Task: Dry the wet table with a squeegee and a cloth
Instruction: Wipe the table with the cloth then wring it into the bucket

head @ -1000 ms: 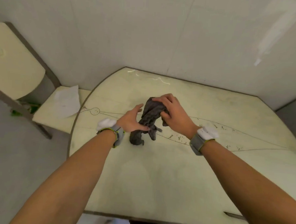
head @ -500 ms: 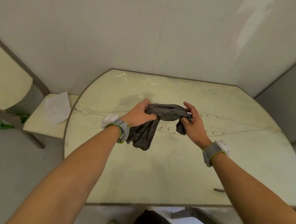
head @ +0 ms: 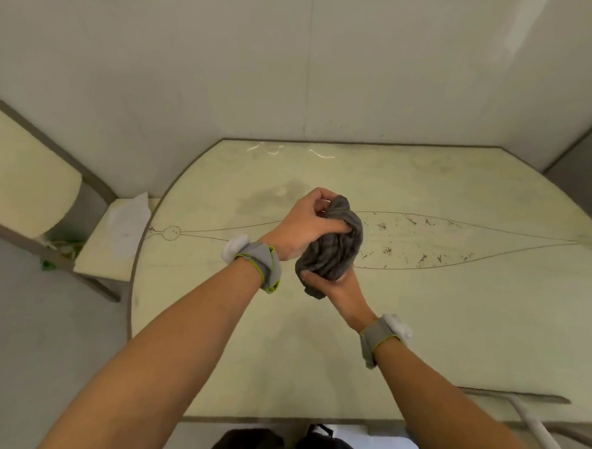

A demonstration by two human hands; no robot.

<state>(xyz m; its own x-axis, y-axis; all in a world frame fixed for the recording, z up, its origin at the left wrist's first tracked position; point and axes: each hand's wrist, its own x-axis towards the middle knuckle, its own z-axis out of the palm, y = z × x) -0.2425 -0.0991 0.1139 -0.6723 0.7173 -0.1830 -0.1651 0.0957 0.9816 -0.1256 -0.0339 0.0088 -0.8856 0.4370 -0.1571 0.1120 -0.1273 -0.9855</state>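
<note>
Left hand (head: 299, 226) clamped round top of bunched-up grey cloth (head: 336, 248), bottom end gripped by right hand (head: 337, 286). Cloth held up over middle of table (head: 437, 317). Squeegee (head: 532, 396) laid flat by near right edge, well apart.

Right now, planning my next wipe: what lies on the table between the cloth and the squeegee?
Head view: bare table between cloth and squeegee; the right forearm hangs over part.

The table (head: 246, 359) has a pale yellow-green top with a dark rim, and a thin drawn outline (head: 457, 267) crosses its middle. Beyond the outline, water (head: 320, 154) glints along the far edge. On the outline's near side, to the right, the squeegee (head: 518, 396) lies blade-down on the top.
</note>
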